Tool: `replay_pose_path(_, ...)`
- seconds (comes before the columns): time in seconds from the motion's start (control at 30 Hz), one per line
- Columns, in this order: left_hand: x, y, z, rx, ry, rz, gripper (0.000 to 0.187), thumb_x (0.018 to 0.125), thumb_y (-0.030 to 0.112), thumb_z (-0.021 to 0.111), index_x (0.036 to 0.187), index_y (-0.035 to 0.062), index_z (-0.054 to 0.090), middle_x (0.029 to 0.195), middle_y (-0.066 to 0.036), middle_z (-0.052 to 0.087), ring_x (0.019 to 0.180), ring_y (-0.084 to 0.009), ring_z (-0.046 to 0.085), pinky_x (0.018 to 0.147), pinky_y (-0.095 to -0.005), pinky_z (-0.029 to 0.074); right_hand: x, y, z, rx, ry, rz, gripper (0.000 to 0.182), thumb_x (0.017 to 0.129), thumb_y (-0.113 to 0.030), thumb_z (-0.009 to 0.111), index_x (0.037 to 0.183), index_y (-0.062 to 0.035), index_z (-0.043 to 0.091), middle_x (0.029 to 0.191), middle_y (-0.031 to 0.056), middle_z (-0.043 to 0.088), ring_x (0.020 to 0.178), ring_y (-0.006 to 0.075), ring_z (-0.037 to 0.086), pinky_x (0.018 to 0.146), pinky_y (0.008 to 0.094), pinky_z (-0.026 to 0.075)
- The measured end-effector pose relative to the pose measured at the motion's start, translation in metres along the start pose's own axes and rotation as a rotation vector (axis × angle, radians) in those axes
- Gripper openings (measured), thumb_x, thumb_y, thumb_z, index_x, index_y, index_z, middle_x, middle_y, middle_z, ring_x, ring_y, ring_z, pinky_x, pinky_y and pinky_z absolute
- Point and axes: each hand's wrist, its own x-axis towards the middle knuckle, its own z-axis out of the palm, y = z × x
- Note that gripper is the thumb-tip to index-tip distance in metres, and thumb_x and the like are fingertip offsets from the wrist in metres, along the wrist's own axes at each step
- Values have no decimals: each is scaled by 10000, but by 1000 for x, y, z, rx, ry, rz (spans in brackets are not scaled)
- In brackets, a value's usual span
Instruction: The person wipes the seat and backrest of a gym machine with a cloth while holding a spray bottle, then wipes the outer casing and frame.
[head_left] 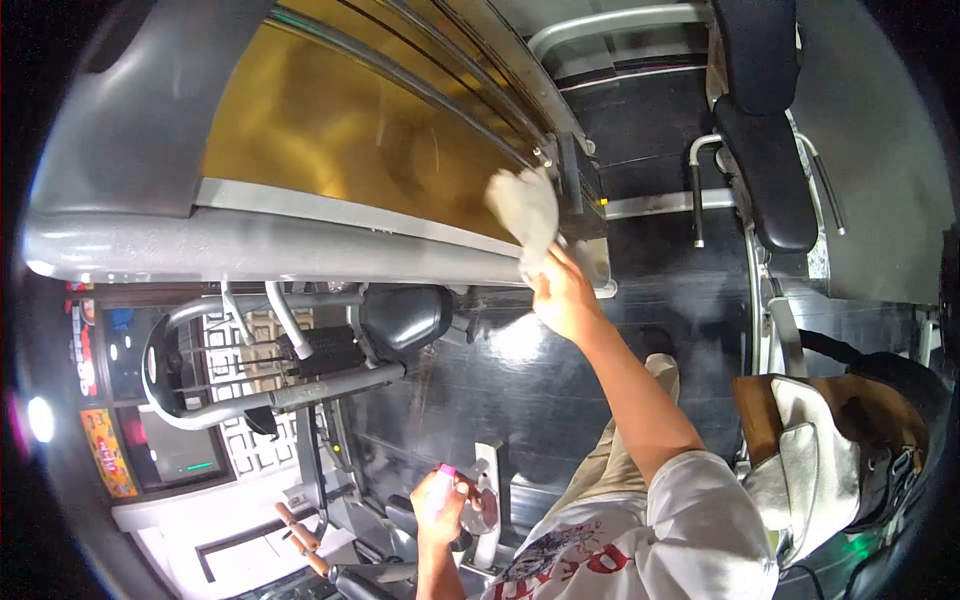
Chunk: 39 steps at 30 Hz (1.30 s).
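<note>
My right hand (570,300) is closed on a crumpled whitish cloth (527,212). The cloth overlaps the lower end of a gym machine's grey frame (400,246), close to its weight stack (578,178) and gold panel (330,120). Lower in the view, my left hand (436,512) is wrapped round a clear spray bottle (483,512) with a pink part (447,470) at its top. The fingers hide part of the bottle.
Padded machines stand around me: a black seat (770,180) at upper right and a grey-framed machine (330,345) at left. A brown and black bag with a light cloth over it (815,460) is at right. Dark flooring (420,410) lies between them.
</note>
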Motion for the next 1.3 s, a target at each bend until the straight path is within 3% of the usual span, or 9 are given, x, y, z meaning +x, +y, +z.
replay_pose_path(0.17,-5,-9,1,21,26,-25,136,939,58,626,855,-45,597,693,-110,661,605,-170,655,594,-305,525,-34,130,34,-289,-68,415,369,793,-47,599,1162,-53,576,1258,186,599,1156,417,562,950,498,482)
replay_pose_path(0.27,-12,-8,3,25,29,-43,129,937,57,629,861,-42,596,697,-111,664,610,-171,660,598,-305,526,-41,172,34,-316,-173,678,307,810,-65,575,1113,-20,575,1197,208,616,1119,426,576,955,503,466)
replay_pose_path(0.37,-18,-7,1,57,13,-33,129,943,61,613,875,-48,599,693,-108,665,614,-176,665,598,-306,530,-49,232,56,-406,-101,593,232,897,-115,506,1107,-54,585,1204,208,621,1097,437,592,919,500,486)
replay_pose_path(0.67,-25,-27,2,13,-7,-78,106,939,40,622,895,-52,594,716,-111,659,614,-172,654,601,-304,531,-5,35,-1,-154,-10,109,229,817,0,574,1043,-37,579,1175,185,604,1093,425,576,916,496,483)
replay_pose_path(0.7,-21,-24,8,-4,-8,-64,96,939,32,624,898,-49,594,719,-112,660,619,-173,656,603,-307,532,3,15,-11,-102,-144,95,210,846,-33,572,1056,-44,577,1208,187,599,1114,422,572,937,493,482)
replay_pose_path(0.83,-15,-13,16,-65,17,-21,75,940,11,623,901,-41,587,741,-128,669,637,-181,665,607,-319,538,-2,14,-9,-305,-55,128,208,854,-29,528,1055,-4,575,1221,213,601,1098,416,593,930,482,498)
replay_pose_path(1.03,-16,-2,11,9,-9,24,97,944,33,615,896,-44,580,751,-140,664,619,-192,661,593,-318,536,-45,165,23,-336,-252,590,308,870,-124,552,1169,-75,604,1296,167,605,1177,398,565,970,481,476)
replay_pose_path(1.1,-13,-3,5,22,-15,83,101,939,33,613,889,-47,577,736,-134,652,605,-186,651,587,-313,530,-54,188,41,-388,-176,538,280,869,-120,550,1141,-85,606,1261,178,617,1161,407,569,953,485,478)
replay_pose_path(1.3,-19,-14,-14,-88,64,79,97,935,37,615,897,-43,575,718,-127,650,593,-179,641,581,-315,523,-18,95,21,-263,-25,407,191,916,-135,523,1080,-62,588,1250,194,607,1148,424,564,954,497,467)
